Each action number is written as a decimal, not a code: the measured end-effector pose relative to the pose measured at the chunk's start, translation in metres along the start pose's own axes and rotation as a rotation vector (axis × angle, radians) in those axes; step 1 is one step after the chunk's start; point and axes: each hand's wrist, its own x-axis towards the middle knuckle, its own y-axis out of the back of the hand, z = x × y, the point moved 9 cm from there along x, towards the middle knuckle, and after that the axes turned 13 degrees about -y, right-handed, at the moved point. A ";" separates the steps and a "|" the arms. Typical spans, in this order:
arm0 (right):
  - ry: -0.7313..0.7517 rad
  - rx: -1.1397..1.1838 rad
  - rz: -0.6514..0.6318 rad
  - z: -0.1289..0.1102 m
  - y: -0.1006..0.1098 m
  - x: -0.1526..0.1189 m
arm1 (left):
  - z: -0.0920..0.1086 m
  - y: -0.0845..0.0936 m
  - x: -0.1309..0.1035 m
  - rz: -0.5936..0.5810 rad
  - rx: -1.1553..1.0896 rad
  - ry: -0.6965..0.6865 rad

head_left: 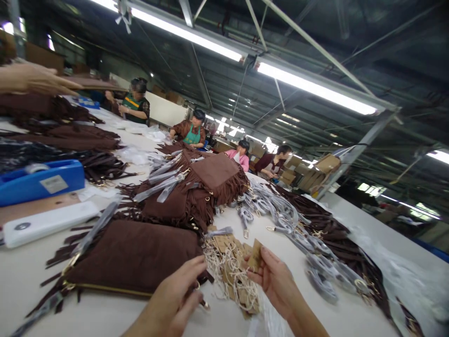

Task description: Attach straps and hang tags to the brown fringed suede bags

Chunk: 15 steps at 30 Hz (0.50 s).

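A dark brown fringed bag (133, 255) with a gold zipper lies flat on the white table (105, 318) in front of me. My left hand (178, 295) is at the bag's right end, near its zipper pull; whether its fingers grip anything is hard to see. Between the thumb and fingers of my right hand (275, 278) is a small tan tag (256, 256). Just under and left of that hand lies a pile of tan tags (231, 271) with white strings.
Fringed brown bags (213, 173) are heaped beyond. Wrapped straps (287, 220) spread to the right. A blue tape dispenser (42, 181) and white device (51, 223) sit left. Another person's hand (31, 79) reaches in at upper left; several people work farther back.
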 end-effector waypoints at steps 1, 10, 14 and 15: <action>-0.013 0.009 -0.027 0.002 -0.012 -0.003 | 0.001 -0.010 0.002 -0.016 -0.136 0.068; -0.150 -0.070 -0.180 0.055 -0.093 -0.011 | -0.002 -0.012 -0.003 0.108 -0.273 0.176; -0.223 -0.104 -0.187 0.076 -0.095 0.000 | -0.008 0.018 -0.027 0.044 0.052 0.095; -0.248 -0.123 -0.190 0.080 -0.092 0.006 | -0.010 0.029 -0.035 0.047 0.118 0.097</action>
